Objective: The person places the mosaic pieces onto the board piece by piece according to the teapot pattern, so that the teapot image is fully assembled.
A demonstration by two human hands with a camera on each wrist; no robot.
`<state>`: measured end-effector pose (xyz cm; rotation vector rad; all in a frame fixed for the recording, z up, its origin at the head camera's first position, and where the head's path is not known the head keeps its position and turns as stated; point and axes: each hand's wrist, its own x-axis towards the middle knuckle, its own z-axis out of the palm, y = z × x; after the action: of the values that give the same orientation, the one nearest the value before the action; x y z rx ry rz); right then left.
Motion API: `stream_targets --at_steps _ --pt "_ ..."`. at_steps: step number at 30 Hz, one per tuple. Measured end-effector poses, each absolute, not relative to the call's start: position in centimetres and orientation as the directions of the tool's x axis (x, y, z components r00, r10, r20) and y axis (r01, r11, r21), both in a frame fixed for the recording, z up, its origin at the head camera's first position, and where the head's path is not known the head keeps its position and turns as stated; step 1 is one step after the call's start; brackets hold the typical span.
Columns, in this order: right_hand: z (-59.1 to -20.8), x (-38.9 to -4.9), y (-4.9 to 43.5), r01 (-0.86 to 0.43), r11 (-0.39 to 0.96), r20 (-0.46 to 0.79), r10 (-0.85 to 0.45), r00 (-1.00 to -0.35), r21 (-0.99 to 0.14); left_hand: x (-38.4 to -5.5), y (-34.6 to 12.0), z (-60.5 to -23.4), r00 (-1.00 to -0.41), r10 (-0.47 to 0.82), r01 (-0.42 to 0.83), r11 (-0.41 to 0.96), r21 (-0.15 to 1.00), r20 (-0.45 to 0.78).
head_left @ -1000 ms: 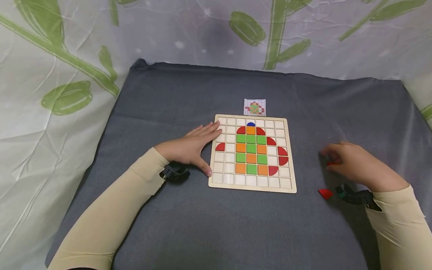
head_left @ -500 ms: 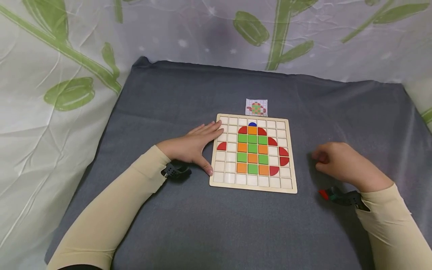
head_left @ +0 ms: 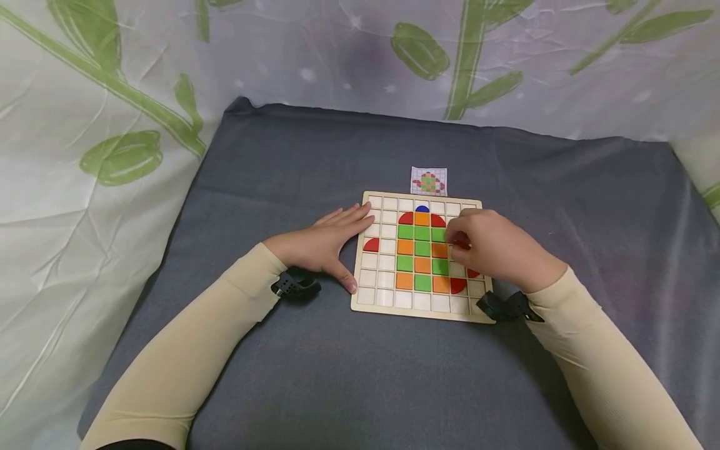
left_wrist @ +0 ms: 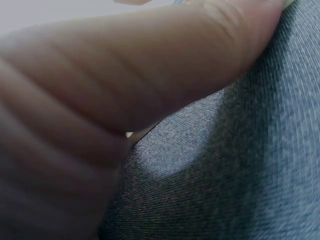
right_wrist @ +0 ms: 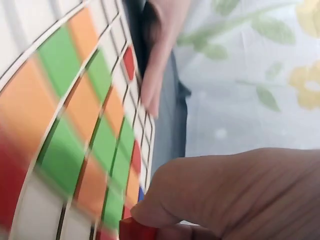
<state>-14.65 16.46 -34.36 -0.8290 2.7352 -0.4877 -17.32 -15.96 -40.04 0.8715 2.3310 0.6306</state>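
Observation:
A light wooden grid board (head_left: 394, 311) lies flat, its cells partly filled with green, orange, red and blue pieces. A blue half-round piece (head_left: 422, 209) sits in its top row; a lone red quarter-round piece (head_left: 371, 244) is near its left side. My left hand (head_left: 317, 244) spreads across the board's left edge, fingertips on the frame and thumb at the lower corner. Above the right part of the grid, my right hand (head_left: 497, 250) pinches a small red piece (right_wrist: 136, 231) between thumb and finger. That hand hides several right-hand cells.
A small printed card (head_left: 429, 182) with a similar coloured pattern lies just beyond the board's top edge. Dark grey cloth (head_left: 337, 375) covers the table, and a pale leaf-patterned curtain (head_left: 337, 56) hangs along the back and left side.
My right hand has moved left from the cloth to over the board, carrying the red piece. A second red piece on the cloth is now out of sight. The left hand stays put.

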Motion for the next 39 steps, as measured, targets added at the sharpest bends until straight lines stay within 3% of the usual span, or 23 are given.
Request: stream_targets --at_steps 9,17,24,39 --pt "-35.8 -15.8 11.0 -0.583 0.675 -0.049 -0.672 -0.739 -0.453 -17.4 -16.1 -40.1 -0.626 0.709 0.449 0.667 0.594 -0.323" --pt "-37.2 -16.1 8.3 -0.593 0.632 -0.018 -0.692 -0.722 -0.499 -17.4 -16.1 -40.2 -0.62 0.722 0.469 0.655 0.593 -0.308" --pt "-37.6 -16.2 7.7 -0.586 0.641 -0.004 -0.676 -0.737 -0.496 -17.3 -16.1 -40.2 -0.622 0.718 0.469 0.66 0.586 -0.312" --pt "-37.6 -15.7 8.6 -0.619 0.616 -0.012 -0.713 -0.701 -0.486 -17.5 -16.1 -40.2 -0.624 0.713 0.46 0.666 0.587 -0.32"
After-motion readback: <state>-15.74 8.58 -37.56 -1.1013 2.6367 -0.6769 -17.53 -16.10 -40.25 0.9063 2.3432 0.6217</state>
